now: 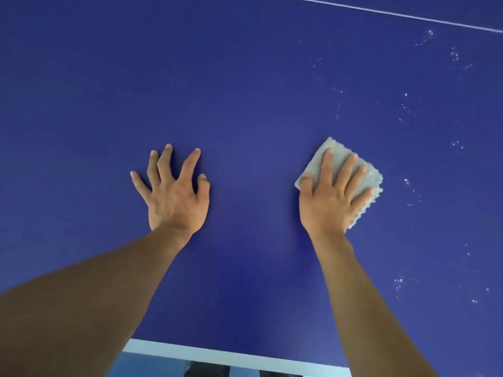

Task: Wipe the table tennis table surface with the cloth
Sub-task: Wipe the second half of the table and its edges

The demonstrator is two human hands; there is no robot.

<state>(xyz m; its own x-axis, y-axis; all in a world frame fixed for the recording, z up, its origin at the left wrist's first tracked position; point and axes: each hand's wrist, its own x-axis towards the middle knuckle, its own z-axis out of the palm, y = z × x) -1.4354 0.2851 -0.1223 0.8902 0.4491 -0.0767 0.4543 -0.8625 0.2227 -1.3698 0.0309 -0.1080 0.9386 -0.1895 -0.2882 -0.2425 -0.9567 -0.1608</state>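
Cloth (315, 161) lies flat beneath right hand (330, 198) grip.

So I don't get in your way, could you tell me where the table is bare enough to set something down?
Bare: the strip of table between the left hand and right hand, and the broad area beyond and left of the left hand. Right of the cloth, white specks crowd the surface.
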